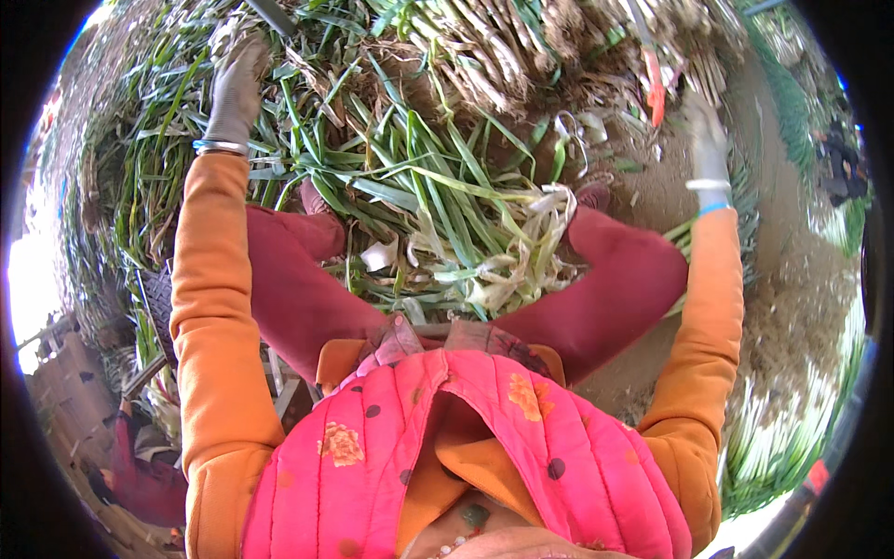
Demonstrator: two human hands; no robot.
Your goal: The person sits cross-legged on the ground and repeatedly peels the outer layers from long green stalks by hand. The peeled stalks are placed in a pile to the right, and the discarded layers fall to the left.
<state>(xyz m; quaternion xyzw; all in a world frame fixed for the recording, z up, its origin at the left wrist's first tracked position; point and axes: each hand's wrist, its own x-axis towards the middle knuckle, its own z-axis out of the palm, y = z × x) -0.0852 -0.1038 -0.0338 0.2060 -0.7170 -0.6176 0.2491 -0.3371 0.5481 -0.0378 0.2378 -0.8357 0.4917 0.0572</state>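
My left hand (237, 91), in a soiled grey-white glove, reaches to the far left among long green onion leaves (160, 140). Its fingertips blend with pale, dry leaves, so its grip is unclear. On the far right, my right hand (704, 129) wears a similar glove and is blurred. It is at the near end of some pale onion stalks (707, 73); whether the fingers close on them is unclear. Just left of that hand is a tool with an orange-red handle (654, 91). Between my feet lie loose green leaves and papery peelings (447, 202).
Onion stalks with soil-covered roots (489, 56) lie ahead. A dark metal bar (271, 15) juts in at the top left. Rows of onions (775, 433) line the right side. Another person (147, 482) is at the lower left, beside a woven basket (157, 300).
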